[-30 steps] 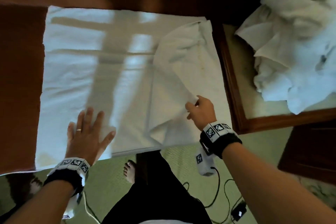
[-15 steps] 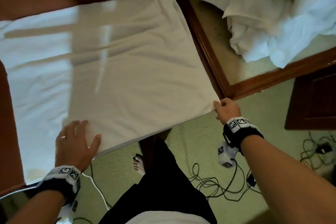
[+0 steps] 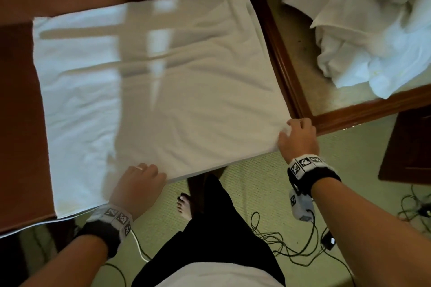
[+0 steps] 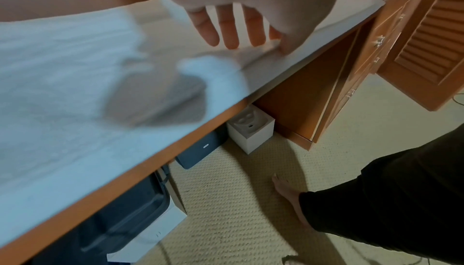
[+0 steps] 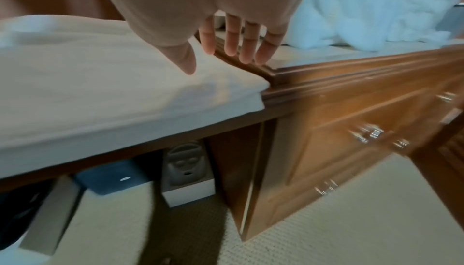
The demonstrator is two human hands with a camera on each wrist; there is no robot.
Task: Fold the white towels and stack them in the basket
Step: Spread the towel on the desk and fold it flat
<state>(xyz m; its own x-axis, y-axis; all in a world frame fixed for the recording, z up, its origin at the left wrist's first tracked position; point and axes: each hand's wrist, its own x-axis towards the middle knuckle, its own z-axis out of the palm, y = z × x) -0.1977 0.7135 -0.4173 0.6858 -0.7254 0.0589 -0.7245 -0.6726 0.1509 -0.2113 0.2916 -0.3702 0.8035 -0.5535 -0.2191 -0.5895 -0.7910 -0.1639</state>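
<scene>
Evidently only a first fold is made: the white towel (image 3: 163, 91) lies doubled over on the counter (image 3: 18, 123), its upper layer covering the right part; the left hand (image 3: 137, 184) rests at that layer's near edge with fingers (image 4: 227, 31) loosely extended, grasping nothing, and the right hand (image 3: 298, 137) sits at the near right corner, its fingers (image 5: 232, 37) straight and released. Further folds remain; a heap of unfolded towels (image 3: 373, 25) waits on the neighbouring dresser (image 3: 349, 114); no basket is in view.
</scene>
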